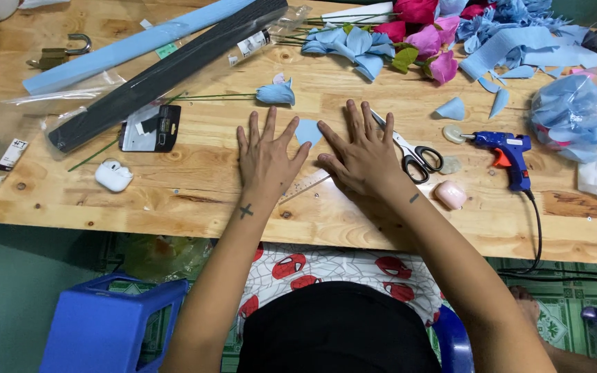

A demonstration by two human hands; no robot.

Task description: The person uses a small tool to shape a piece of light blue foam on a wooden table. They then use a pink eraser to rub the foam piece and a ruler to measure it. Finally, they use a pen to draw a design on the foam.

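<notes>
Both hands, left hand [265,160] and right hand [364,157], lie flat with fingers spread wide on the knotty pale wooden bench [195,186], holding nothing; the small smooth light-blue petal-shaped paper piece [307,131] sits between them.

wooden table [195,190] | scissors [414,155] | blue glue gun [509,155] | earbud case [113,175] | padlock [60,54]

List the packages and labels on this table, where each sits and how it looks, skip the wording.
Black blister card: left of the left hand, rectangular, clear bubble.
Clear sleeve holding long black strips: diagonal, upper left, white label.
Small white tag: far left edge.
Clear bag of blue petals: right side.
</notes>
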